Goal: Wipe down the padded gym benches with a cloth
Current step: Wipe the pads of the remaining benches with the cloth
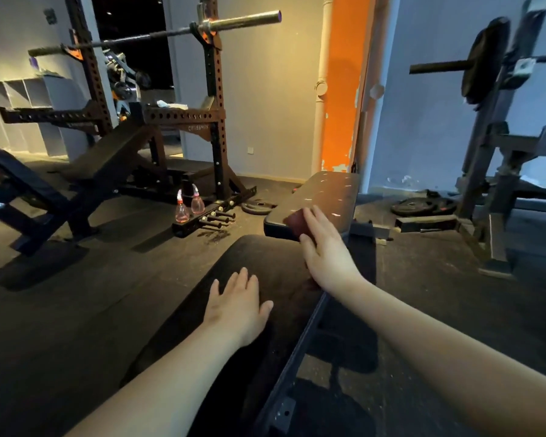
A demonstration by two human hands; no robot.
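- Hands are both out over one bench, which has a near pad [278,266] and a far pad [325,190].
- Left hand [237,304] lies flat on the near pad. Its fingers are straight and a bit spread, and it holds nothing.
- Right hand [323,250] is just past it, at the near end of the far pad. Its fingers are straight and press a dark red cloth [294,220] down on that pad.
- Small pale spots show on the far pad past the cloth, so I think this pad is only just begun.
- The near pad looks dark and plain. I cannot tell if it is wiped.
- Two spray bottles [189,206] stand on the floor to the left, well apart from the hands.
- A second bench [16,171] sits far left, near the rack [216,121]. I think it is left to do.
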